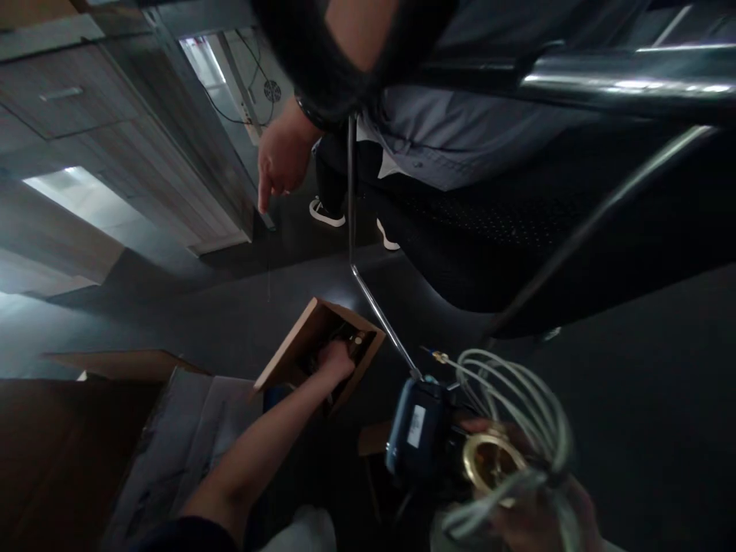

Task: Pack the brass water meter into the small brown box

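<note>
Our left hand (336, 359) reaches into a small tan cardboard box (318, 349), fingers curled on something dark inside. Our right hand (534, 498) grips a coil of pale grey cable (517, 399) with a brass ring (493, 458), beside a blue device (415, 429). Another person's hand (281, 157) hangs above the dark floor (172, 322).

text: none legible | white label (416, 426) on blue device (411, 437) | print possibly too blurred

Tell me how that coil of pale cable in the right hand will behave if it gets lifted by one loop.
The coil of pale cable looks floppy: its loops splay unevenly around the right hand, so one loop would likely let the rest sag or unwind. Its loose brass-tipped end may swing. The blue device beside it looks dense and could drag, if attached.
</note>
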Available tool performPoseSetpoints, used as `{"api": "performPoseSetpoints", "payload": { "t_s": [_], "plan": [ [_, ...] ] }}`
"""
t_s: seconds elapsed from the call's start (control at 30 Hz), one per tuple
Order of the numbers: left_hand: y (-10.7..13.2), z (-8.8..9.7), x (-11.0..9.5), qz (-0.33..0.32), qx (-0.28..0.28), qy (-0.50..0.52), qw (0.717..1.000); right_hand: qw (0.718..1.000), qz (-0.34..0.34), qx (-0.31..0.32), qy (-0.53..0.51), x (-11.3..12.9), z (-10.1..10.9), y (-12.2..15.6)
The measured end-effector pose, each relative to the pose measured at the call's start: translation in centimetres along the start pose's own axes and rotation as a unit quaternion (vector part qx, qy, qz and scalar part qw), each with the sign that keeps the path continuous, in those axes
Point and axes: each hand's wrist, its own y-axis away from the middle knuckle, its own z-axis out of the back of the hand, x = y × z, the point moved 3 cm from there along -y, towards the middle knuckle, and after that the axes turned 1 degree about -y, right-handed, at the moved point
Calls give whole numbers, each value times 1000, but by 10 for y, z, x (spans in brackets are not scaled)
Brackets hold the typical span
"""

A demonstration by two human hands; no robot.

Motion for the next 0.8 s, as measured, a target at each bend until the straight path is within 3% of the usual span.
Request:
{"api": "performPoseSetpoints", "payload": {
  "t_s": [0.13,0.23,0.37,0.53,0.67,0.73,0.8],
  "plan": [
    [41,30,-18,-52,-8,7,999,994,46,79,-60,41,-25,-12],
    [70,52,-21,-70,10,5,998,995,74,63,-33,58,-40,-27],
    [94,76,-5,-37,-39,111,992,996,-31,-43,74,43,-34,-44],
    [114,81,14,-58,-152,179,970,991,-112,-24,76,31,-22,-47],
    [140,79,21,-131,-183,341,913,991,-129,-20,38,43,-22,-43],
    [153,83,24,-119,-201,403,885,992,-125,-17,21,47,-22,-43],
    [160,91,28,-59,-202,504,838,993,-113,-23,17,47,-20,-43]
  ]
}}
